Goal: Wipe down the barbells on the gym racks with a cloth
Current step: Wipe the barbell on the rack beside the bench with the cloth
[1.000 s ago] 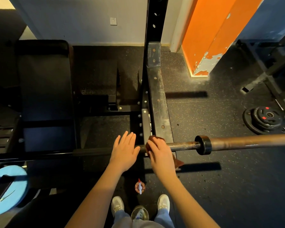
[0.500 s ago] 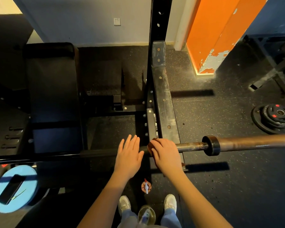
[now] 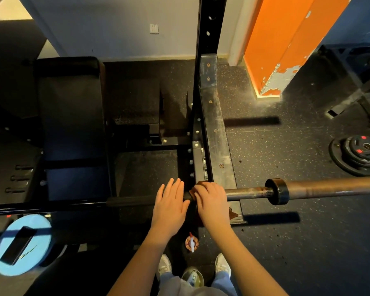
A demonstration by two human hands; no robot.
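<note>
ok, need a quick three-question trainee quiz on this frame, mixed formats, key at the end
1. True or false: the left hand lies flat over the bar with its fingers straight.
2. What does the right hand grip around the barbell? A) a sponge B) a brown cloth C) a brush
3. Fill in: the black collar sits on the shaft to the ____ of the right hand.

Key: 1 true; 2 B; 3 right.
</note>
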